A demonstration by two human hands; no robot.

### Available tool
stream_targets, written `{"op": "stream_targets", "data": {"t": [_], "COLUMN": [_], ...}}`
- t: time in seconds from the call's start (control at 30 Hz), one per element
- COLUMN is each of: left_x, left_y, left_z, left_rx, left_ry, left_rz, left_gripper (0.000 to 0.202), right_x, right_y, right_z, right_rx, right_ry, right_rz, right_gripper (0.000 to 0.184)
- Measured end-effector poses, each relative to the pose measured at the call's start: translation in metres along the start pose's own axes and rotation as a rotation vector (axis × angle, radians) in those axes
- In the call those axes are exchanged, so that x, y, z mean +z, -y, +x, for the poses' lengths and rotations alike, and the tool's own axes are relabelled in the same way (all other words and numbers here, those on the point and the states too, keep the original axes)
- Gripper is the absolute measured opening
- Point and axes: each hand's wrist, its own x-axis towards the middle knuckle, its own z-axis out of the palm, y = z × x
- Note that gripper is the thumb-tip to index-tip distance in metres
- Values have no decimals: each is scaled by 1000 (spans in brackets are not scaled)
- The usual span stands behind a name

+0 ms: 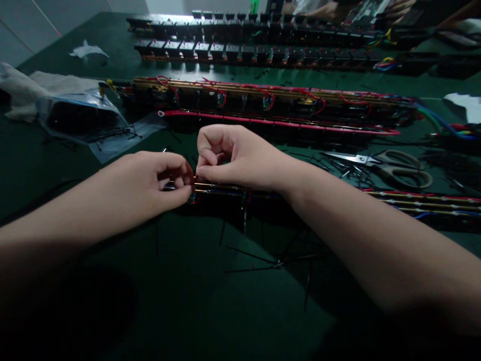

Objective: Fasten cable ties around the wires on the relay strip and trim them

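A long, narrow wired rod assembly (398, 201), with brass-coloured rods and red and blue wires, lies across the table in front of me. At its left part my left hand (150, 183) is closed, thumb and curled fingers pressed round the rods. Just to the right of it, my right hand (236, 153) is closed in a pinch above the rods. Whatever sits between its fingertips is hidden. From the underside of the assembly a thin tie tail (245, 223) hangs down. Loose black cable ties (278, 263) are scattered on the table below.
Scissors (379, 165) lie among cut tie ends at the right. Behind is another wired assembly (244, 98) with a red cable (278, 124). A plastic bag (82, 113) of black ties lies left. Farther back are rows of black modules (233, 51) and another person's hands (326, 11).
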Motion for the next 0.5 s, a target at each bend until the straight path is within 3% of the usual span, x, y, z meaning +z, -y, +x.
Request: {"op": "stream_targets", "data": {"t": [0.5], "left_x": [-5], "left_y": [2], "left_z": [-18], "left_rx": [57], "left_ry": [-103], "left_rz": [266], "left_gripper": [33], "right_x": [-3], "right_y": [-2], "right_z": [1], "right_rx": [-48], "right_ry": [73], "right_rz": [-115], "right_gripper": [14]}}
